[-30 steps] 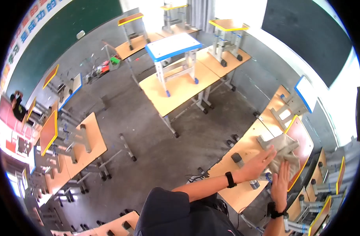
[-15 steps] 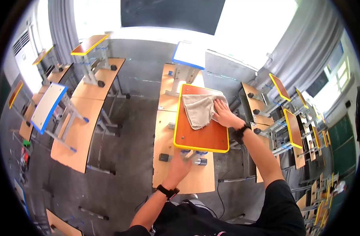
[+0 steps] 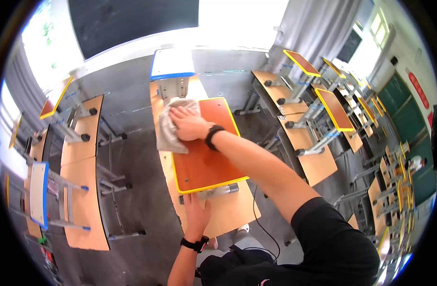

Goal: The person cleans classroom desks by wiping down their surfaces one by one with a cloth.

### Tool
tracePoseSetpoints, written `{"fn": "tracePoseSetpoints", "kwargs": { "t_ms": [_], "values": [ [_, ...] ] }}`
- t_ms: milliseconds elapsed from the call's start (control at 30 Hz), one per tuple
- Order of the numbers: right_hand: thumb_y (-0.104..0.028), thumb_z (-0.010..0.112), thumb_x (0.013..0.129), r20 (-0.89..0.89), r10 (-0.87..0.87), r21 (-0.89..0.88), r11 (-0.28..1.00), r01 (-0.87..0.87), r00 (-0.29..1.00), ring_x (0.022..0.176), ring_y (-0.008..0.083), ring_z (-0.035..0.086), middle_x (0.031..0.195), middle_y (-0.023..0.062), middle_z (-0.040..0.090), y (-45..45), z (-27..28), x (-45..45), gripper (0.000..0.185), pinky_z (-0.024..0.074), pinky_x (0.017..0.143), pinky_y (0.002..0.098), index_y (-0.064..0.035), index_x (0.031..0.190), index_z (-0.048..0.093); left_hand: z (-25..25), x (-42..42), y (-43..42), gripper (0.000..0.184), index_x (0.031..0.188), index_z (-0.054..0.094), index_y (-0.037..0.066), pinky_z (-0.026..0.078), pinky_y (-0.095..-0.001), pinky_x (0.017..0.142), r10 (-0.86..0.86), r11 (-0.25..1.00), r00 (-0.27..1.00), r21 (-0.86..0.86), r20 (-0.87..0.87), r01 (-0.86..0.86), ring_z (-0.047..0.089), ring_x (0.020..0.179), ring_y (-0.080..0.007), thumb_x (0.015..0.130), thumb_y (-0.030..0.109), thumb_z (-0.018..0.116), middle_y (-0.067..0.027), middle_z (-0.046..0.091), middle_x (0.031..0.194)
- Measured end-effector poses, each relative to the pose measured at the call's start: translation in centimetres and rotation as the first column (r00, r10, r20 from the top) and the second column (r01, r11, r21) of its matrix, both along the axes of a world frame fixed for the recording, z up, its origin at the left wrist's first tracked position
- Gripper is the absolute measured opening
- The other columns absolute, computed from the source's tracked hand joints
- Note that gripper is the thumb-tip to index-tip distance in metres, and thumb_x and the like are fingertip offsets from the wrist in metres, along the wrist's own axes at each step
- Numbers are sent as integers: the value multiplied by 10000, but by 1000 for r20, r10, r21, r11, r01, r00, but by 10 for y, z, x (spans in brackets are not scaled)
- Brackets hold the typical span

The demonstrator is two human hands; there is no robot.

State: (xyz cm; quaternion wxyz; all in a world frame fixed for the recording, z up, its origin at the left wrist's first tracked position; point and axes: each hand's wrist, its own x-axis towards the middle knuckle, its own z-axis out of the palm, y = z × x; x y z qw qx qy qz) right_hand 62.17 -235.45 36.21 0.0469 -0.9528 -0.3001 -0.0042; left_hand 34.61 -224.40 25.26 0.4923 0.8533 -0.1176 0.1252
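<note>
A stool with a reddish-brown, yellow-edged seat (image 3: 211,164) rests on a light wooden desk (image 3: 233,209). My right hand (image 3: 189,125) presses flat on a grey-beige cloth (image 3: 167,131) at the seat's far left corner, fingers spread, and part of the cloth hangs over the left edge. A faint darker patch shows on the seat near its middle. My left hand (image 3: 196,214) is at the near edge of the seat, thumb apart from the fingers; its fingertips reach up to the edge and it holds nothing visible.
Beyond the seat stands a white stool with a blue edge (image 3: 172,66). More desks with upturned-looking stools flank both sides, such as a yellow-edged stool (image 3: 334,109) at right and a blue-edged one (image 3: 38,195) at left. A black cable (image 3: 264,229) hangs near my legs.
The view has turned right since the first frame, then partly back left. My right hand and the cloth have moved to the seat's far left corner. My left hand remains by the near edge.
</note>
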Motion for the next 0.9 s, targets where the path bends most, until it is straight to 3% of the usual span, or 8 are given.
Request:
{"fn": "tracePoseSetpoints", "kwargs": {
  "t_ms": [233, 300, 467, 533, 633, 667, 767, 900],
  "values": [
    [-510, 472, 1016, -195, -84, 99, 990, 105, 977, 1595, 297, 202, 1708, 120, 280, -25, 19, 5, 742, 185, 1291, 462, -84, 1611, 347, -15, 2, 0, 692, 1469, 423, -60, 392, -511, 1126, 11, 999, 994, 45, -105, -7, 449, 1327, -496, 863, 79, 727, -310, 492, 1424],
    [-466, 487, 1033, -202, -119, 49, 990, 132, 972, 1573, 347, 252, 1692, 176, 291, -41, 25, 7, 726, 239, 1278, 445, -32, 1595, 339, -14, 1, 2, 729, 1494, 405, -52, 384, -524, 1139, 8, 997, 992, 75, -125, 2, 431, 1349, -507, 853, 66, 732, -316, 481, 1441],
    [-394, 488, 1003, -173, -283, -85, 959, 272, 943, 1554, 346, 292, 1651, 209, 345, -100, 28, 13, 702, 265, 1256, 518, 3, 1564, 345, -15, 2, -15, 699, 1479, 425, -17, 458, -529, 1051, 34, 998, 995, -42, -93, -38, 510, 1255, -515, 855, 77, 725, -312, 528, 1379],
    [-397, 484, 1006, -105, -354, -122, 932, 341, 929, 1530, 360, 339, 1627, 215, 379, -133, 25, 9, 669, 286, 1255, 488, 3, 1533, 382, -13, 2, -20, 660, 1447, 441, -20, 483, -537, 996, 65, 994, 994, -81, -82, -72, 537, 1206, -513, 856, 74, 719, -306, 545, 1337],
    [-377, 407, 1046, -153, -282, -68, 959, 275, 947, 1550, 381, 288, 1661, 219, 321, -171, 19, -9, 664, 251, 1255, 555, 20, 1570, 319, -18, 5, -26, 663, 1449, 428, -17, 512, -552, 935, 74, 989, 987, -117, -144, -91, 567, 1143, -532, 863, 87, 723, -310, 565, 1299],
    [-380, 403, 1047, -108, -242, -157, 962, 224, 964, 1562, 405, 246, 1676, 204, 301, -171, 27, -25, 666, 240, 1254, 561, 2, 1584, 310, -19, 7, -28, 705, 1482, 401, -10, 515, -559, 930, 55, 989, 977, -125, -207, -82, 571, 1129, -552, 870, 103, 732, -321, 567, 1303],
    [-381, 396, 1057, -28, -283, -99, 955, 279, 959, 1540, 452, 269, 1676, 171, 321, -164, 20, -65, 646, 241, 1247, 567, -29, 1595, 327, -7, 8, -31, 561, 1357, 458, -26, 535, -551, 846, 141, 984, 986, -100, -88, -149, 612, 1056, -503, 856, 46, 699, -291, 593, 1202],
    [-387, 474, 1052, 40, -248, 29, 969, 247, 968, 1517, 450, 320, 1617, 183, 421, -152, 21, -118, 621, 276, 1225, 586, -1, 1537, 431, -5, 9, -33, 571, 1359, 453, -26, 535, -552, 854, 134, 984, 987, -103, -89, -143, 616, 1049, -503, 851, 43, 705, -292, 596, 1190]
  ]
}}
